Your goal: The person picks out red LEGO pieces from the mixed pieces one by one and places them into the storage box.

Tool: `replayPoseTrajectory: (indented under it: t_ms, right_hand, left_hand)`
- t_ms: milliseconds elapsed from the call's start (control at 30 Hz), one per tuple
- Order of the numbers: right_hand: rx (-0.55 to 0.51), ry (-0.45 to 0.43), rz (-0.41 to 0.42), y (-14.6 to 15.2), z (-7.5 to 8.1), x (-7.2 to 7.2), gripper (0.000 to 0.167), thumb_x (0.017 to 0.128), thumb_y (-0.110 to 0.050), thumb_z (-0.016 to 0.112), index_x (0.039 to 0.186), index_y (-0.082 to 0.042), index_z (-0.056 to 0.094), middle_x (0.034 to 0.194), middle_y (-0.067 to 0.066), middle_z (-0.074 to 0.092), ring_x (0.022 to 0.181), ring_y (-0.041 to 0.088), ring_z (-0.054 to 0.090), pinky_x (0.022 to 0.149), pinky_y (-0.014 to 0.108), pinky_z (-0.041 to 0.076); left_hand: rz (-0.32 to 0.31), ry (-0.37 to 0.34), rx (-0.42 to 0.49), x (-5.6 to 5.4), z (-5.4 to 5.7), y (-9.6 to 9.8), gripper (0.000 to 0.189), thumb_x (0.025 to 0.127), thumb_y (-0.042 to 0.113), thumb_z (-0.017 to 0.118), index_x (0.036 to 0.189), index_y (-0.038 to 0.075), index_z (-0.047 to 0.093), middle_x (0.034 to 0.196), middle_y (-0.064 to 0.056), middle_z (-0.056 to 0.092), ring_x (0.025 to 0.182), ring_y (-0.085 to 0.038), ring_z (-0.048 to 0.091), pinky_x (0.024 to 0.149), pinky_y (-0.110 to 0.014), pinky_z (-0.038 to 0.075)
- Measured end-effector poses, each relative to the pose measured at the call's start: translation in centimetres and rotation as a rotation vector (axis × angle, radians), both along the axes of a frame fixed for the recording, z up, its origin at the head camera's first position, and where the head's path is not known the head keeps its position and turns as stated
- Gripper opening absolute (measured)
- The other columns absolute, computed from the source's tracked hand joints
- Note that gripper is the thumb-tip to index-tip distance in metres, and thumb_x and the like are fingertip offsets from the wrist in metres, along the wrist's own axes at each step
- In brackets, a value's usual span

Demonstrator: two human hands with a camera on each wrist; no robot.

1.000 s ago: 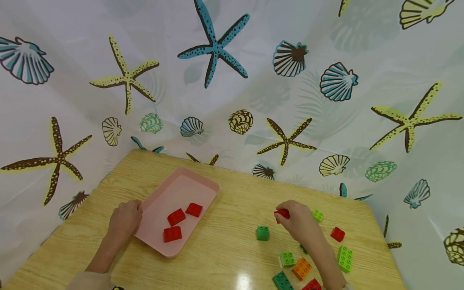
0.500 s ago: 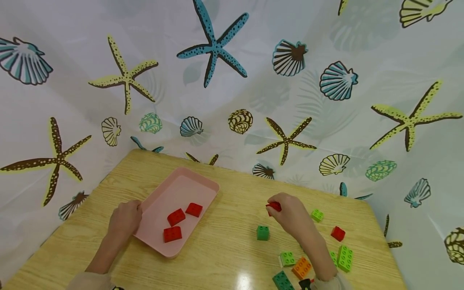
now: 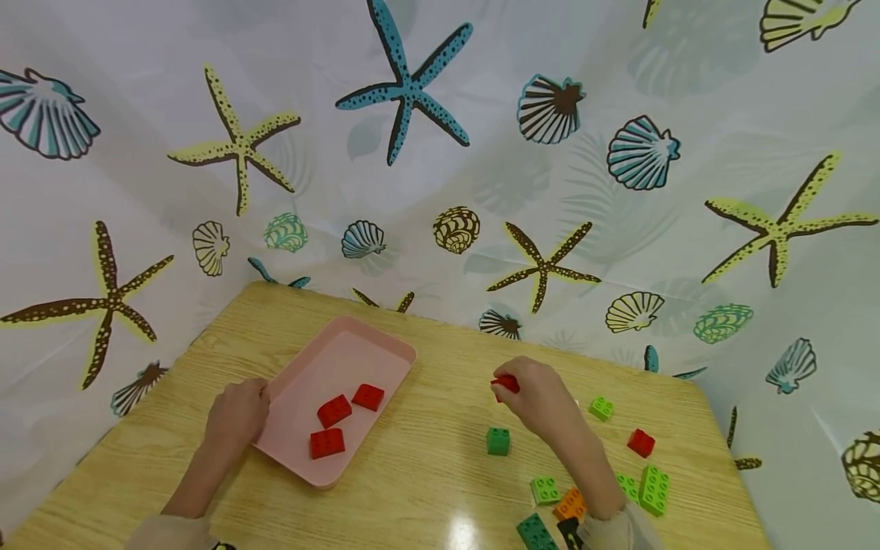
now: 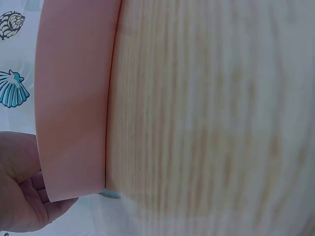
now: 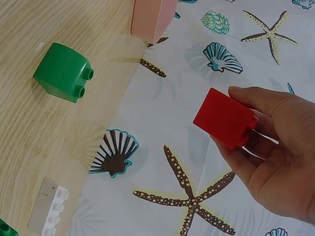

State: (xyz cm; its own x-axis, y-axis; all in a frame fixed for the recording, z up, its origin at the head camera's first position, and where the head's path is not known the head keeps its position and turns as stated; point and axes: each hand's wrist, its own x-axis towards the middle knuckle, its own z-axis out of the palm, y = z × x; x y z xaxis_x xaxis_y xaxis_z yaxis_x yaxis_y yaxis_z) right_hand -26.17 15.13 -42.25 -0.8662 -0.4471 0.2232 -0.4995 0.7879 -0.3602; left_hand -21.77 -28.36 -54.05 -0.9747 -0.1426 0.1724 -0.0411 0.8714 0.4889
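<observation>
My left hand [image 3: 237, 416] grips the near left wall of a shallow pink tray [image 3: 341, 355]; the left wrist view shows fingers and thumb around the tray's wall [image 4: 74, 98]. Three red toy bricks lie inside: one [image 3: 327, 443] nearest, one [image 3: 334, 411] in the middle, one [image 3: 368, 396] near the right wall. Raised above the table, my right hand [image 3: 543, 397] pinches another red toy brick [image 5: 224, 118] between thumb and fingers, studs toward the palm. A green brick [image 3: 498, 441] stands on the table just below this hand.
Right of the tray, loose bricks lie on the wooden table [image 3: 412, 489]: lime [image 3: 655, 490], small lime [image 3: 601, 408], red [image 3: 641, 443], orange [image 3: 570, 505], dark green [image 3: 536, 532]. A whitish brick [image 5: 48, 209] shows in the right wrist view. A patterned curtain [image 3: 440, 137] hangs behind.
My right hand has moved left and slightly farther from me with the red brick pinched in it. The left hand and the tray stay in place.
</observation>
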Motion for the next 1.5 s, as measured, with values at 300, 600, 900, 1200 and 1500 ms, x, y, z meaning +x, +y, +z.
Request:
replayPoseTrajectory:
  t_ms: [300, 600, 900, 1200, 1500]
  right_hand:
    - [0.006, -0.001, 0.018, -0.7, -0.2, 0.0, 0.014, 0.087, -0.009, 0.077, 0.099, -0.002, 0.073, 0.100, 0.010, 0.069, 0.086, 0.025, 0.066, 0.071, 0.036, 0.055]
    - [0.002, 0.000, 0.037, -1.5, -0.2, -0.2, 0.013, 0.086, -0.010, 0.078, 0.098, -0.005, 0.074, 0.100, 0.008, 0.069, 0.087, 0.024, 0.066, 0.072, 0.036, 0.055]
    - [0.006, -0.005, 0.068, -2.7, 0.0, -0.3, 0.012, 0.087, -0.010, 0.078, 0.098, -0.007, 0.074, 0.100, 0.007, 0.069, 0.087, 0.022, 0.066, 0.072, 0.034, 0.055]
    - [0.021, -0.007, 0.116, -4.3, 0.0, -0.4, 0.010, 0.088, -0.010, 0.077, 0.097, -0.007, 0.075, 0.097, 0.005, 0.069, 0.085, 0.019, 0.065, 0.073, 0.033, 0.055]
    - [0.014, -0.015, 0.189, -5.8, -0.2, -0.9, 0.010, 0.089, -0.009, 0.076, 0.099, -0.005, 0.074, 0.097, 0.006, 0.069, 0.084, 0.019, 0.064, 0.071, 0.031, 0.054]
  left_hand:
    - [0.008, -0.018, 0.004, 0.1, 0.0, 0.1, 0.024, 0.097, 0.002, 0.051, 0.076, 0.003, 0.062, 0.062, -0.004, 0.055, 0.055, -0.022, 0.053, 0.048, -0.041, 0.044]
    - [0.010, -0.028, 0.001, -0.1, 0.1, 0.0, 0.022, 0.097, 0.002, 0.052, 0.079, 0.002, 0.064, 0.064, -0.006, 0.057, 0.057, -0.024, 0.055, 0.050, -0.044, 0.045]
    - [0.015, -0.030, -0.001, -0.1, 0.0, 0.0, 0.021, 0.097, 0.002, 0.052, 0.082, 0.001, 0.065, 0.064, -0.006, 0.058, 0.057, -0.024, 0.055, 0.050, -0.043, 0.045]
    - [0.014, -0.042, 0.001, 0.0, 0.2, 0.1, 0.024, 0.098, 0.003, 0.051, 0.078, 0.003, 0.062, 0.063, -0.005, 0.056, 0.057, -0.023, 0.054, 0.050, -0.042, 0.044]
    - [0.011, -0.033, 0.008, 0.0, 0.2, 0.1, 0.026, 0.099, 0.003, 0.051, 0.074, 0.005, 0.059, 0.060, -0.003, 0.052, 0.054, -0.021, 0.051, 0.047, -0.038, 0.042]
